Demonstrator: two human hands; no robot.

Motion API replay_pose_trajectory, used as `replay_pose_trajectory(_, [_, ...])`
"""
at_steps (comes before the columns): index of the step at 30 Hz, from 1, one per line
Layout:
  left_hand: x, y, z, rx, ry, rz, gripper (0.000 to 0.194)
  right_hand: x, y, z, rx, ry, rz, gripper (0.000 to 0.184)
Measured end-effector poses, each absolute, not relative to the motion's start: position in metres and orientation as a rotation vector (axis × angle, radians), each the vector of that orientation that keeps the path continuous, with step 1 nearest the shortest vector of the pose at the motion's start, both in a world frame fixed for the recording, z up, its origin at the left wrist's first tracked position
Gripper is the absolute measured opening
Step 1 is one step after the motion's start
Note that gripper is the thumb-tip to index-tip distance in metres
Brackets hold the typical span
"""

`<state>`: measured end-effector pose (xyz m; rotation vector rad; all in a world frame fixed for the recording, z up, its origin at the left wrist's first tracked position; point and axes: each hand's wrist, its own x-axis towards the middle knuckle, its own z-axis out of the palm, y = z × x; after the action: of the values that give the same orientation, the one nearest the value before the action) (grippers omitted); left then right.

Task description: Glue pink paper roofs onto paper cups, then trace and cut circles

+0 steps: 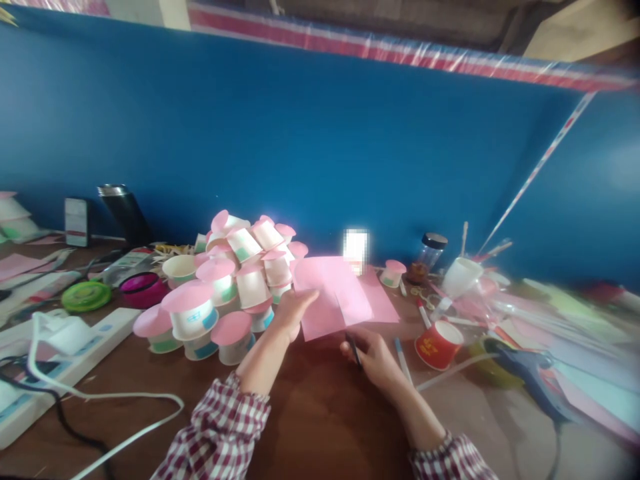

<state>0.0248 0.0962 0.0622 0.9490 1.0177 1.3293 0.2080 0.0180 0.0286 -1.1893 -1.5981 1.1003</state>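
My left hand is closed on the left edge of a pink paper sheet, with the thumb lying on top. The sheet is held up above the brown table, and a line runs across its right half. Just below the sheet's lower edge, my right hand has its fingers curled round a slim black object, whose kind I cannot make out. More pink paper lies behind the held sheet. Left of my left hand is a pile of paper cups topped with pink paper discs.
A white power strip with cables lies at the left. On the right are a red paper cup, a glue gun, a blue pen and a lidded jar. A blue partition stands behind.
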Motion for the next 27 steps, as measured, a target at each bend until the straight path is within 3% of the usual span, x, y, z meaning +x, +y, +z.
replay_pose_trajectory(20, [0.025, 0.097, 0.060, 0.952, 1.035, 1.315, 0.032, 0.204, 0.016, 0.039, -1.205, -1.546, 1.091, 0.024])
replay_pose_trajectory(27, [0.025, 0.101, 0.055, 0.890, 1.091, 1.390, 0.031, 0.209, 0.019, 0.028, -1.239, -1.611, 1.051, 0.015])
